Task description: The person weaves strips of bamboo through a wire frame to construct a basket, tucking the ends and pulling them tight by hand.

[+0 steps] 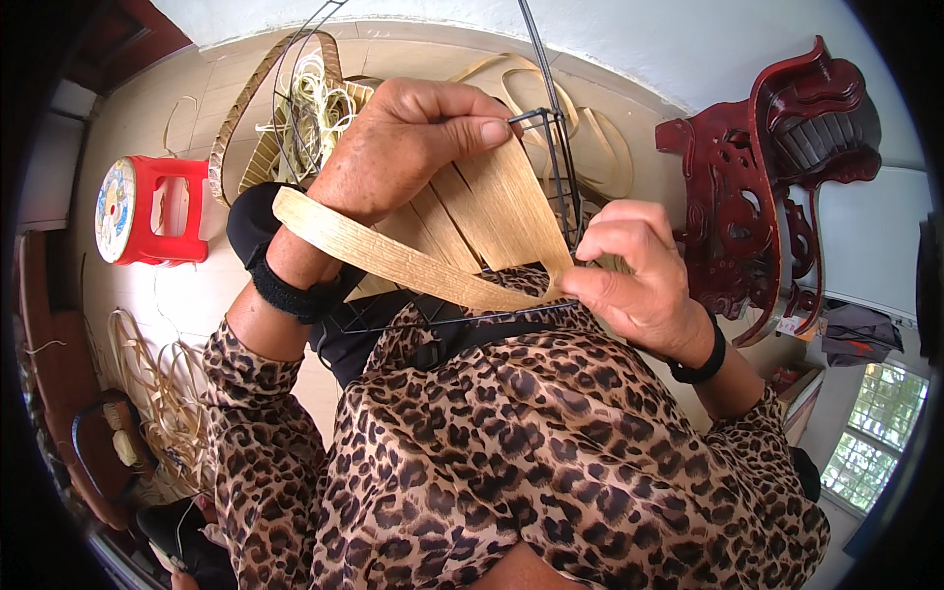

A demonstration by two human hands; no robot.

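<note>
strips: one long flat straw strip (393, 258), several already woven on one wire frame (556, 167)
left hand (413, 147): fingers curled, pressing woven strips
right hand (639, 275): fingers pinched shut on strip

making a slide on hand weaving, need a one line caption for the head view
Left hand presses flat tan strips against a black wire frame while the right hand pinches one strip's bend.

The one camera sat on the person's head and looked straight down, very close to the hands (511, 197), perhaps tipped forward.
</note>
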